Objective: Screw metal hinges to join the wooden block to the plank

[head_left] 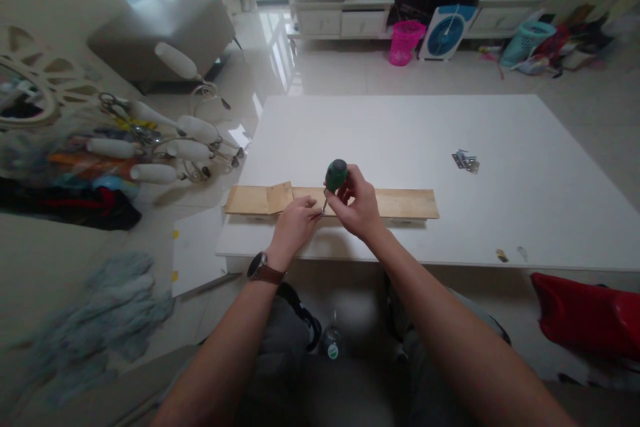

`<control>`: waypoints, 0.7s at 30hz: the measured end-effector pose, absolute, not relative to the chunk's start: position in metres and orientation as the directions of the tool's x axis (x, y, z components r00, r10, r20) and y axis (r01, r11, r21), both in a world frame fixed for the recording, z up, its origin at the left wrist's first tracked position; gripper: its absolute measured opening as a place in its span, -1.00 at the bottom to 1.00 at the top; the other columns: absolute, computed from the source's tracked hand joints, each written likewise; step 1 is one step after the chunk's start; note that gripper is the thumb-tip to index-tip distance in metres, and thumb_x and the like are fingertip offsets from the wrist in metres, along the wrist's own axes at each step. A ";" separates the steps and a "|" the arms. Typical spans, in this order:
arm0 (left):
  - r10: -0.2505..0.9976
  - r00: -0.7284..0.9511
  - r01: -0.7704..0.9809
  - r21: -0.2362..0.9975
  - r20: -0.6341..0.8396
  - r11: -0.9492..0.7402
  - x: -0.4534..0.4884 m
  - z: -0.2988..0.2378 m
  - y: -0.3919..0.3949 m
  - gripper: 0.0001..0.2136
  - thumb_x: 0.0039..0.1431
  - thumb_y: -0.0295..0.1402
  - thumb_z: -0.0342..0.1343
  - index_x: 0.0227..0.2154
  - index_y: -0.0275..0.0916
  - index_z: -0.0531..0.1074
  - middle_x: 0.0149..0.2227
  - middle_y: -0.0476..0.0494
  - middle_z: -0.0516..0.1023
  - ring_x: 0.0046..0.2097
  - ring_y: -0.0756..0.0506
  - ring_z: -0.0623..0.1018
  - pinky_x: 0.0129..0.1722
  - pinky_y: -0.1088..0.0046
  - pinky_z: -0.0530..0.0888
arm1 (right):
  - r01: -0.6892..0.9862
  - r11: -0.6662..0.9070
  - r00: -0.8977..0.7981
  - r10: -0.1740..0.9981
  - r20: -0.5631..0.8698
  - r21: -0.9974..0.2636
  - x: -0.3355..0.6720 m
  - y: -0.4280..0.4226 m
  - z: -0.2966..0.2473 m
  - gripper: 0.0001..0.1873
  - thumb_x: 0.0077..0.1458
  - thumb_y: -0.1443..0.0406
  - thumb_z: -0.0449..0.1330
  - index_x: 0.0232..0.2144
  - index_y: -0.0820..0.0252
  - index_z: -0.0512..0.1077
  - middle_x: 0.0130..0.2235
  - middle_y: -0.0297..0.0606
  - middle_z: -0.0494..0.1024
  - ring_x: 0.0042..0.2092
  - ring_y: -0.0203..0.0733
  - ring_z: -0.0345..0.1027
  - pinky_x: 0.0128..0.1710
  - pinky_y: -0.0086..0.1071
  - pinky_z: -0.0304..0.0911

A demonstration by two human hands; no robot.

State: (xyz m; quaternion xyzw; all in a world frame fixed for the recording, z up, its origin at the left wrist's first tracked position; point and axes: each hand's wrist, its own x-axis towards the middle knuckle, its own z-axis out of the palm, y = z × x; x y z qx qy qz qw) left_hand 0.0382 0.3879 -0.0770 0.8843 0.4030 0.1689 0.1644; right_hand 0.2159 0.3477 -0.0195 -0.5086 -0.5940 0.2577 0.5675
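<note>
A long wooden plank (405, 203) lies along the near edge of the white table (400, 133), with a small square wooden piece (279, 197) on its left part. My right hand (356, 203) is closed round a green-handled screwdriver (335, 175), held upright with its tip down on the plank. My left hand (295, 223), a watch on its wrist, rests on the plank beside the tip, its fingers pinched near the tip on something too small to make out.
Small metal hinges and screws (466, 161) lie on the table at the right. A chandelier-like lamp (170, 147) lies on the floor to the left. A red object (585, 313) sits at the lower right. A pink basket (406, 41) and fan (447, 31) stand far back.
</note>
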 end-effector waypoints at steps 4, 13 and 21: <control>0.772 0.617 0.665 0.424 0.154 -0.615 0.038 -0.078 0.388 -0.84 0.35 -0.40 0.22 -0.18 -0.11 0.71 0.02 -0.20 0.64 0.09 -0.19 0.59 0.12 0.24 0.54 | 0.319 0.346 0.169 0.896 0.412 -0.882 0.218 0.348 -0.020 -0.72 0.12 0.30 0.26 -0.12 0.04 0.32 -0.26 -0.39 0.56 -0.47 -0.36 0.31 -0.51 -0.42 0.23; 0.773 0.613 0.662 0.430 0.161 -0.614 0.037 -0.077 0.388 -0.86 0.33 -0.40 0.25 -0.18 -0.12 0.72 0.02 -0.21 0.64 0.10 -0.21 0.59 0.14 0.21 0.54 | 0.328 0.343 0.181 0.892 0.414 -0.880 0.219 0.349 -0.019 -0.73 0.11 0.31 0.25 -0.14 0.03 0.31 -0.30 -0.42 0.55 -0.48 -0.35 0.29 -0.51 -0.41 0.22; 0.770 0.616 0.659 0.426 0.167 -0.619 0.038 -0.075 0.388 -0.87 0.31 -0.41 0.26 -0.20 -0.12 0.71 -0.02 -0.19 0.63 0.07 -0.21 0.59 0.14 0.21 0.53 | 0.318 0.339 0.171 0.898 0.406 -0.885 0.220 0.348 -0.019 -0.74 0.11 0.30 0.25 -0.16 0.02 0.29 -0.30 -0.41 0.55 -0.50 -0.36 0.27 -0.53 -0.38 0.19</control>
